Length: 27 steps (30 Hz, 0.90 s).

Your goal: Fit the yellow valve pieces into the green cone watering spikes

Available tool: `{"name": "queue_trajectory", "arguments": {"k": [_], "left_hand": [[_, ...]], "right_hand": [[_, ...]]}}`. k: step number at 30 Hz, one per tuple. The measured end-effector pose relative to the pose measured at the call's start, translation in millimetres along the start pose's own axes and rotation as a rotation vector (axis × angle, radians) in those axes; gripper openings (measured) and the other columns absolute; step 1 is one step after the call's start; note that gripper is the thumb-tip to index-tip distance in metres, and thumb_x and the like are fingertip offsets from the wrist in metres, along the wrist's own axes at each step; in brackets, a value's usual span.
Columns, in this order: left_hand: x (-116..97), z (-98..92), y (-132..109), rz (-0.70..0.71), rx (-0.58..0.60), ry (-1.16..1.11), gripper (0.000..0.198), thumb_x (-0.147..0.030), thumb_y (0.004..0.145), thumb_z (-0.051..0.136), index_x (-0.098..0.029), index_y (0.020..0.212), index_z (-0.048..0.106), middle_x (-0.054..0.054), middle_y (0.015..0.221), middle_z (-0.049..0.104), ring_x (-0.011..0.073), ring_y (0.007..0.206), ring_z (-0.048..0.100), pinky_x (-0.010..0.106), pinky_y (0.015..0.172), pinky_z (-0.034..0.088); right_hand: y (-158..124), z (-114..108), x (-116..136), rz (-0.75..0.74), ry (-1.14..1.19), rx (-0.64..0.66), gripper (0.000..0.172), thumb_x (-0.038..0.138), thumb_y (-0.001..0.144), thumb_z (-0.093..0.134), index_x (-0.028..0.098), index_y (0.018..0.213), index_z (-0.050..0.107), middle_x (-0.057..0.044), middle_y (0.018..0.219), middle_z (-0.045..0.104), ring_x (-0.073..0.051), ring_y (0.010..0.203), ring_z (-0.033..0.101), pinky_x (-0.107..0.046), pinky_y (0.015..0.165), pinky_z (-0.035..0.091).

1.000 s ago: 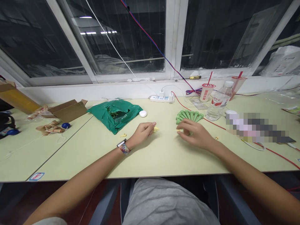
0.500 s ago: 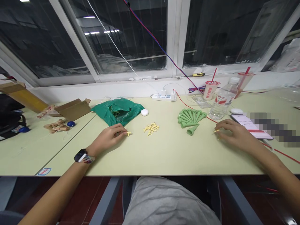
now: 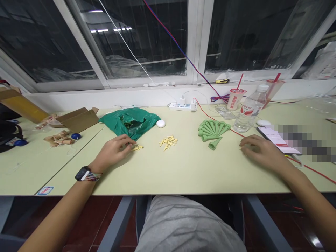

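Desk [image 3: 183, 175]: smooth, pale yellow laminate.
Left hand [image 3: 114, 151]: palm down, fingers loosely bent, tips on two tiny yellow pegs [image 3: 138, 147]; pinching or only touching, cannot tell.
Right hand [image 3: 258, 149]: palm down, fingers curled; anything beneath hidden, grip impossible to tell.
Peg pile [image 3: 168, 141]: small pointed yellow bits, loose heap mid-desk, between the hands.
Green cones [image 3: 214, 128]: matte plastic, fanned; one apart.
Green bag [image 3: 130, 122]: crinkled film, contents unclear.

Bare forearms, one dressed wrist.
Black watch [image 3: 82, 173] and woven multicoloured bracelet [image 3: 92, 177] circle the wrist of the left hand [image 3: 112, 152]; grey fabric [image 3: 183, 224] covers the lap.
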<state>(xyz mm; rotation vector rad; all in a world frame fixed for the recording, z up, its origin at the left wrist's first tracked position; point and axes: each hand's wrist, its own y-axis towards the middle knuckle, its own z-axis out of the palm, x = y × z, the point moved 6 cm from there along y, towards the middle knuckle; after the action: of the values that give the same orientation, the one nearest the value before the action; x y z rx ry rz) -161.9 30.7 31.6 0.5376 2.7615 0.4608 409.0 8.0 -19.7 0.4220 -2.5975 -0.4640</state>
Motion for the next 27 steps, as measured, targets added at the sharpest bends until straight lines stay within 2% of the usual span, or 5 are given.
{"name": "queue_trajectory", "arguments": {"k": [7, 14, 19, 23, 27], "left_hand": [[-16, 17.1, 2, 0.173, 0.122, -0.077, 0.035, -0.049, 0.103, 0.057, -0.026, 0.124, 0.074, 0.009, 0.131, 0.068, 0.0272, 0.124, 0.062, 0.038, 0.108, 0.047], [-56, 28.2, 28, 0.257, 0.132, -0.063, 0.035, -0.046, 0.106, 0.050, -0.023, 0.122, 0.071, 0.010, 0.124, 0.069, 0.0269, 0.118, 0.062, 0.040, 0.104, 0.048], [-94, 52.0, 56, 0.292, 0.186, 0.039, 0.032, -0.036, 0.105, 0.048, -0.020, 0.120, 0.071, 0.011, 0.110, 0.070, 0.0271, 0.101, 0.067, 0.039, 0.088, 0.049], [-94, 61.6, 63, 0.268, 0.183, -0.011, 0.026, -0.030, 0.101, 0.049, -0.021, 0.112, 0.071, 0.008, 0.102, 0.069, 0.0250, 0.094, 0.066, 0.036, 0.082, 0.048], [-82, 59.6, 63, 0.207, 0.173, -0.097, 0.023, -0.031, 0.100, 0.053, -0.021, 0.108, 0.071, 0.008, 0.103, 0.071, 0.0236, 0.093, 0.067, 0.035, 0.081, 0.049]], "right_hand": [[-2, -5, 10, -0.022, 0.023, -0.049, 0.026, 0.047, 0.097, 0.056, 0.026, 0.101, 0.071, -0.009, 0.114, 0.072, -0.030, 0.104, 0.070, -0.046, 0.094, 0.053], [2, -11, 31, -0.086, 0.027, -0.190, 0.021, 0.042, 0.099, 0.055, 0.027, 0.100, 0.069, -0.009, 0.111, 0.073, -0.029, 0.103, 0.071, -0.045, 0.093, 0.053], [2, -55, 32, -0.080, -0.040, -0.425, 0.019, 0.038, 0.099, 0.058, 0.025, 0.096, 0.072, -0.012, 0.104, 0.076, -0.030, 0.103, 0.072, -0.044, 0.097, 0.052], [-10, -93, 14, 0.116, 0.063, -0.632, 0.019, 0.037, 0.095, 0.065, 0.022, 0.089, 0.076, -0.012, 0.096, 0.078, -0.026, 0.090, 0.073, -0.040, 0.087, 0.056], [-13, -91, 10, 0.186, 0.221, -0.644, 0.018, 0.037, 0.091, 0.070, 0.020, 0.087, 0.077, -0.010, 0.090, 0.078, -0.025, 0.086, 0.074, -0.040, 0.085, 0.057]]}}
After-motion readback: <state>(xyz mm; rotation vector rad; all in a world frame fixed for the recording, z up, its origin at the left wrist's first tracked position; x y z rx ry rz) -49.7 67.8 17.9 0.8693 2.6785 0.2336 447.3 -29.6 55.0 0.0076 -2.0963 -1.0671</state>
